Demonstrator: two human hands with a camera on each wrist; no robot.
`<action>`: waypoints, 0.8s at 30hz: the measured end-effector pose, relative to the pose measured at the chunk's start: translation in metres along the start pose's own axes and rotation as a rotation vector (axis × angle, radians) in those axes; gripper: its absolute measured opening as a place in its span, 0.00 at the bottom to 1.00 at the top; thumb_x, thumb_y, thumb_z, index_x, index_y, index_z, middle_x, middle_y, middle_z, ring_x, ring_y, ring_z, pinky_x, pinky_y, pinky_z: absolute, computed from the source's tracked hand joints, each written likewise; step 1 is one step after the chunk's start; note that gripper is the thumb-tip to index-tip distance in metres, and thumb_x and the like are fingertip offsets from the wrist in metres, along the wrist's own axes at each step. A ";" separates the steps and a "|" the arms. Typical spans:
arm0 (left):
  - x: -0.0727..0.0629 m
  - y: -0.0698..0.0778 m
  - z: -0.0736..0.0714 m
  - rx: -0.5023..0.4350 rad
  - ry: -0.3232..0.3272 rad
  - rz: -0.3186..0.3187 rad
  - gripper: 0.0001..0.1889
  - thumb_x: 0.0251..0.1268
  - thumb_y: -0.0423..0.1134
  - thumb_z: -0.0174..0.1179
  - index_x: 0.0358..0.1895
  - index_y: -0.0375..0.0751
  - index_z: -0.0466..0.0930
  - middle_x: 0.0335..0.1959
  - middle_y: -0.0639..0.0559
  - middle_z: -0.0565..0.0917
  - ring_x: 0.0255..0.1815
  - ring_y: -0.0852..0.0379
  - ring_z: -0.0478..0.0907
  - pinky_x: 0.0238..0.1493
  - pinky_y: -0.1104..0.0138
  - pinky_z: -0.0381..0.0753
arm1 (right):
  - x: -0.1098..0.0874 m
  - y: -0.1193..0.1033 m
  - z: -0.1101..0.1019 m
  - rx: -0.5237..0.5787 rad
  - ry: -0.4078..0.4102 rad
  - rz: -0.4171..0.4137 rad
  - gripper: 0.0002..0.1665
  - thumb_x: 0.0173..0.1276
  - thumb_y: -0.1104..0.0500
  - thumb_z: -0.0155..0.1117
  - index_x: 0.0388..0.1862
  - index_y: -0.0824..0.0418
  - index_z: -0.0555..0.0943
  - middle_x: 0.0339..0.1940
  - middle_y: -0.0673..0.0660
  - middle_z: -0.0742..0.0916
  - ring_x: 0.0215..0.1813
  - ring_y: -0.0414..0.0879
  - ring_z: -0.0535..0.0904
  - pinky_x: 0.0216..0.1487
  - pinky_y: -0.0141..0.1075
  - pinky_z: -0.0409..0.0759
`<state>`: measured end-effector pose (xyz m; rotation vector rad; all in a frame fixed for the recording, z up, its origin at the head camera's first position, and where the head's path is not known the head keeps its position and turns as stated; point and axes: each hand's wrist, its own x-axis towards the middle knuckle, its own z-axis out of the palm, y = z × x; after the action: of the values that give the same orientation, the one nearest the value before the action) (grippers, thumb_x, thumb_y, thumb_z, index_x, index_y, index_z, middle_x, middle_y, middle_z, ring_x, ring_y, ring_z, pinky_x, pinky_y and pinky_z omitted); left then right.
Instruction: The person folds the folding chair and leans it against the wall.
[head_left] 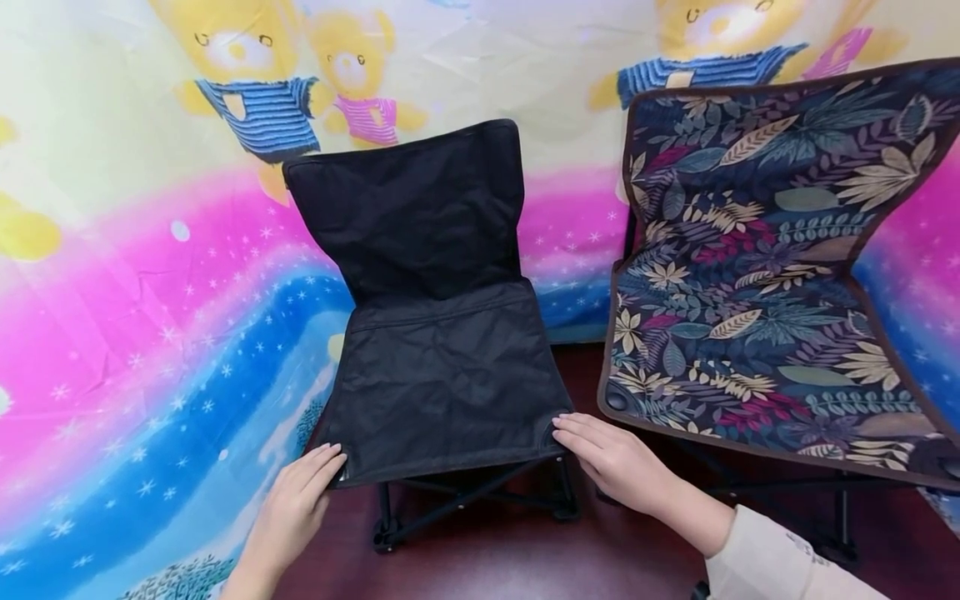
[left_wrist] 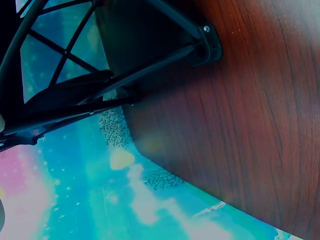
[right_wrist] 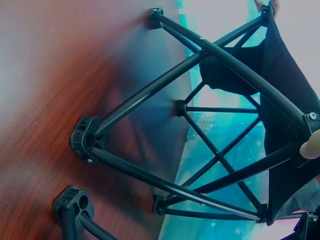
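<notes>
A black folding chair [head_left: 450, 375] with a fabric seat and back stands unfolded on a dark red wood-grain table. At its front left corner my left hand [head_left: 296, 492] grips the seat, fingers laid over the top edge. My right hand [head_left: 615, 458] holds the front right corner the same way. In the right wrist view the right thumb [right_wrist: 311, 146] presses beneath that corner, near a leg joint. Crossed black legs [right_wrist: 150, 90] with plastic feet [right_wrist: 86, 137] spread under the seat. The left wrist view shows a foot [left_wrist: 206, 47] on the table and only a sliver of fingertip.
To the right stands a second folding chair [head_left: 750, 333] with a leaf-print fabric, close beside the black one. A cloth backdrop [head_left: 187, 333] with bears and snowflakes hangs behind and along the left. The table [head_left: 510, 550] extends in front of both chairs.
</notes>
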<state>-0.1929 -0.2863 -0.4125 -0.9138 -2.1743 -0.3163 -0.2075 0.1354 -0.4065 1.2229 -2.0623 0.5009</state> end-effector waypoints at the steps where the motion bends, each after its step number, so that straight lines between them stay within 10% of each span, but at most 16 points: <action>1: 0.000 0.000 -0.001 -0.001 0.001 0.002 0.25 0.67 0.41 0.31 0.42 0.28 0.77 0.42 0.39 0.77 0.45 0.44 0.72 0.55 0.70 0.57 | 0.000 0.000 0.000 0.001 0.000 -0.001 0.24 0.70 0.56 0.33 0.46 0.66 0.76 0.48 0.61 0.78 0.50 0.51 0.73 0.51 0.35 0.70; 10: -0.004 0.000 -0.004 -0.001 0.100 0.025 0.24 0.67 0.46 0.38 0.38 0.28 0.79 0.40 0.39 0.78 0.41 0.46 0.75 0.57 0.76 0.58 | -0.002 0.000 0.000 -0.027 0.034 -0.041 0.22 0.69 0.58 0.37 0.42 0.67 0.78 0.45 0.62 0.79 0.47 0.52 0.75 0.48 0.36 0.72; 24: -0.001 0.006 -0.005 0.037 0.079 -0.062 0.29 0.66 0.50 0.35 0.40 0.29 0.79 0.42 0.39 0.78 0.45 0.48 0.75 0.56 0.77 0.57 | 0.008 0.003 -0.001 -0.051 0.112 -0.112 0.21 0.70 0.60 0.38 0.38 0.67 0.80 0.41 0.63 0.81 0.43 0.52 0.78 0.41 0.38 0.76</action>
<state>-0.1853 -0.2853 -0.4101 -0.8018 -2.1320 -0.3359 -0.2123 0.1326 -0.3998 1.2442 -1.8906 0.4510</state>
